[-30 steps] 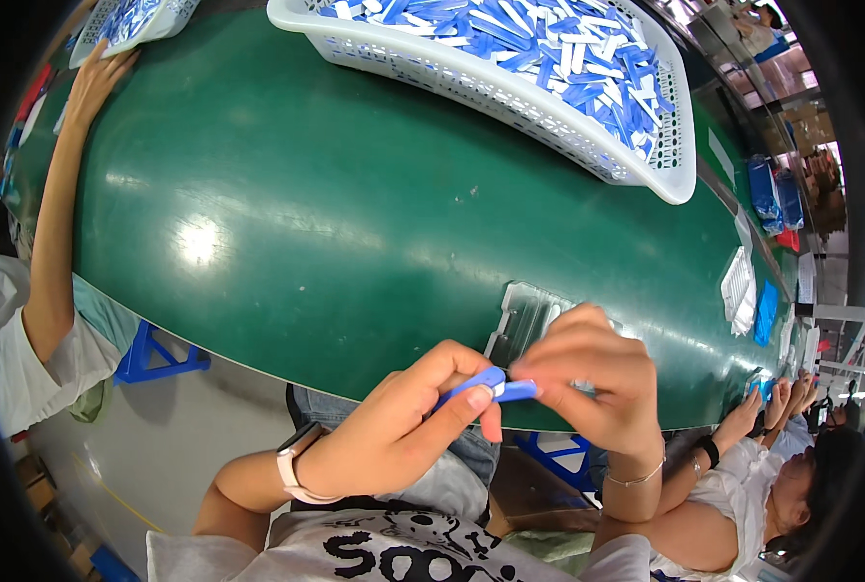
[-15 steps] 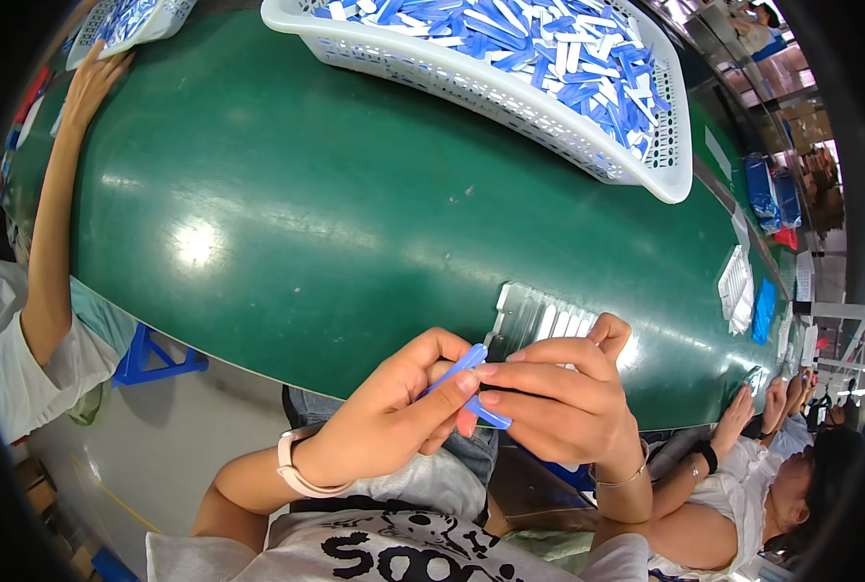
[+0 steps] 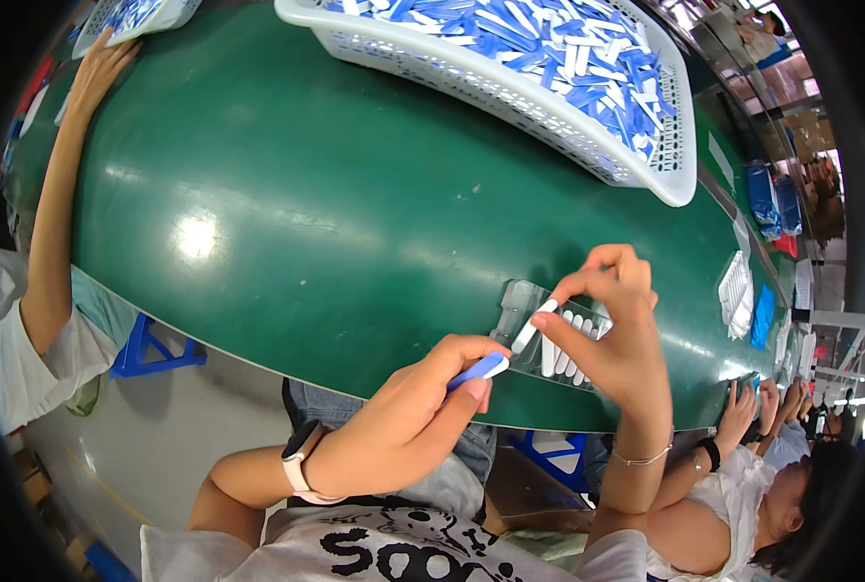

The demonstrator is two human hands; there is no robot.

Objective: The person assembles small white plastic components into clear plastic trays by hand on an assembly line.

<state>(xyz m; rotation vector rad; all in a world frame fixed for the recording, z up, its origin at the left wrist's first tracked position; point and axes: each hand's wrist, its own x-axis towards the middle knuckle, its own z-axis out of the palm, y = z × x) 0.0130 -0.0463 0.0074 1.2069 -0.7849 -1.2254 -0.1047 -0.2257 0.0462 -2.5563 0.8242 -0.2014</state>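
My left hand (image 3: 394,422) is closed on a slim blue-and-white plastic piece (image 3: 475,371), held between thumb and fingers near the table's front edge. My right hand (image 3: 619,335) pinches a slim white plastic piece (image 3: 533,327) between thumb and index finger, with the other fingers raised. This piece is tilted over the left part of a clear plastic tray (image 3: 519,295). Several similar white pieces (image 3: 549,356) lie side by side in the tray's slots. My right hand hides part of the tray, and I cannot tell whether the pinched piece touches it.
A white perforated basket (image 3: 680,179) heaped with blue and white pieces stands at the far side of the green table (image 3: 287,194). At far left, a co-worker's hand (image 3: 98,78) reaches to another basket (image 3: 176,15). White trays (image 3: 736,296) and another co-worker's hands (image 3: 743,407) are at right.
My hands have moved apart. The right went up and over the tray with a white piece. The left stays low, holding a blue-and-white piece.
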